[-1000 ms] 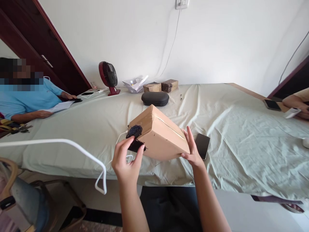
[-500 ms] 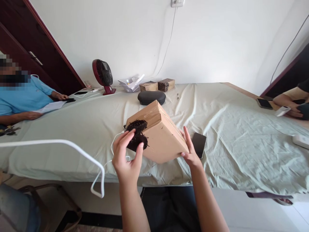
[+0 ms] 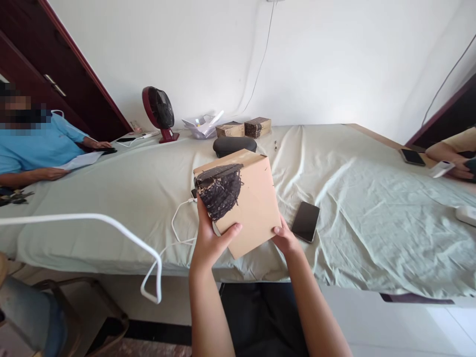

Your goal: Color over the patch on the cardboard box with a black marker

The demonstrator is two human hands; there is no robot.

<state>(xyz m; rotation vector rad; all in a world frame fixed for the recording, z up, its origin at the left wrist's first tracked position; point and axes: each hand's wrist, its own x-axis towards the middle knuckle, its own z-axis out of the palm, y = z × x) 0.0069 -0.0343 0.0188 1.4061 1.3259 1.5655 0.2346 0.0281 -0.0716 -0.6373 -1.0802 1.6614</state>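
Both hands were grasping the cardboard box (image 3: 256,203), which was tilted and appeared to be held up over the near part of the cloth-covered tabletop (image 3: 364,193). The left hand (image 3: 208,244) gripped its lower left edge, thumb laid on the broad face and the other fingers mostly hidden along the side. The right hand (image 3: 286,239) held the lower right edge, thumb tip on the same face; where its remaining fingers pressed could not be told.

The grip sat low, so the likeliest mishap seemed a backward tip: with most of the box above the 2 thumbs, a slackened hold could let the upper part roll away toward the black case (image 3: 234,146) just behind it. The dark patch (image 3: 223,193), ragged at its border, wrapped over the upper left corner; if it was loose material, fingers sliding up that side might rub or lift it, though its nature was unclear.

Lowering carelessly carried 2 further risks. The phone (image 3: 305,221) lay just beside the right hand and could be knocked or pinned by a swing that way. On the other side, the thin white cable (image 3: 174,223) looped near the left hand and might snag under a corner.
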